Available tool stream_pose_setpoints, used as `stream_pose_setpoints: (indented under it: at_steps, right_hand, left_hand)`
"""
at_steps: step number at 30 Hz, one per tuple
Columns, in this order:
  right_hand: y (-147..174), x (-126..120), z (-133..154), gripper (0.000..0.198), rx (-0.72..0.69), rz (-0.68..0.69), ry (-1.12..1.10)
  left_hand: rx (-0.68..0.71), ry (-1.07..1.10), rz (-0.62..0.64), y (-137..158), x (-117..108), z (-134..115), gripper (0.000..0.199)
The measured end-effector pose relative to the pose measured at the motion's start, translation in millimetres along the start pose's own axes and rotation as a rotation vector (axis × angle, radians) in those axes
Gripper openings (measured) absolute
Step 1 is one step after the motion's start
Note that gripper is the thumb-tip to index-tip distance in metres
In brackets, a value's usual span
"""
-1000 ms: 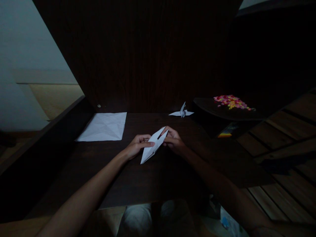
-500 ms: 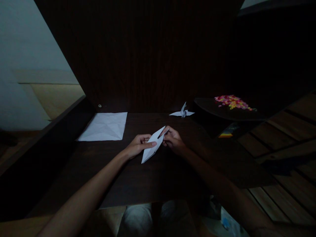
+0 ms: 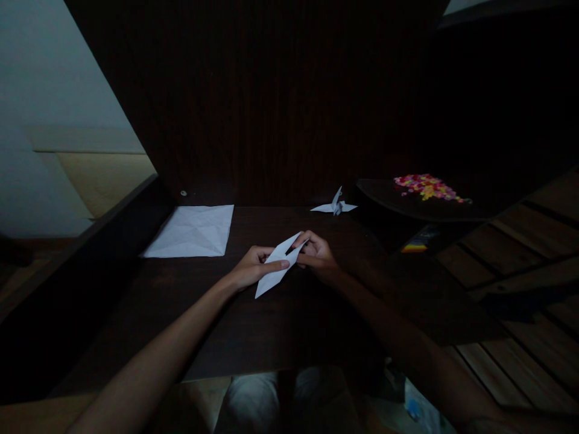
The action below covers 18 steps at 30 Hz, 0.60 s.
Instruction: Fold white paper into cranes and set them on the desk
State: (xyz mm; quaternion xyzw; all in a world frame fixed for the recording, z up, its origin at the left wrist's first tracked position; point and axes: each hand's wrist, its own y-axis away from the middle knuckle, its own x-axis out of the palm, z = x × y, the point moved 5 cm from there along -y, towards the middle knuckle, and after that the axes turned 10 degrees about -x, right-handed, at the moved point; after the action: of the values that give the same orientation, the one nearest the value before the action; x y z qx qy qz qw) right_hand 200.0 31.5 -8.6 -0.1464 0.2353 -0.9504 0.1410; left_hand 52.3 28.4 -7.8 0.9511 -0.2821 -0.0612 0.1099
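A white folded paper point(image 3: 273, 278), long and diamond-shaped with a slit at its far end, is held above the dark desk between both hands. My left hand point(image 3: 251, 266) grips its left side, thumb flat on top and fingers curled beneath. At the far right end, my right hand point(image 3: 318, 258) is closed around one of the two pointed flaps; some of its fingertips are hidden behind the paper. Beyond the hands, a finished white paper crane point(image 3: 336, 208) stands near the back panel. Creased white paper sheets point(image 3: 192, 232) lie flat at the left.
A low side board point(image 3: 85, 253) edges the desk point(image 3: 217, 337) on the left, and a tall dark panel point(image 3: 271, 102) rises behind. On a rounded shelf point(image 3: 384, 199) at the right sits a pile of small pink, red and yellow pieces point(image 3: 429, 188).
The folded paper has tilted and turned slightly in my hands, its near tip shifting a little left. My right fingers have shifted around the flap.
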Motion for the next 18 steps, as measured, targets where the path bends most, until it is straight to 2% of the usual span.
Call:
stream_pose_setpoints:
  at_steps: [9,18]
  right_hand:
    - [-3.6,-1.7,12.5,0.022,-0.143,-0.005,0.221]
    - [0.0,-2.3,8.6,0.017,-0.013,-0.073,0.139]
  left_hand:
    - [0.005,0.07,-0.047,-0.1,-0.8,-1.8,0.036]
    - [0.082,0.064,-0.171,1.5,-6.3,-4.6,0.035]
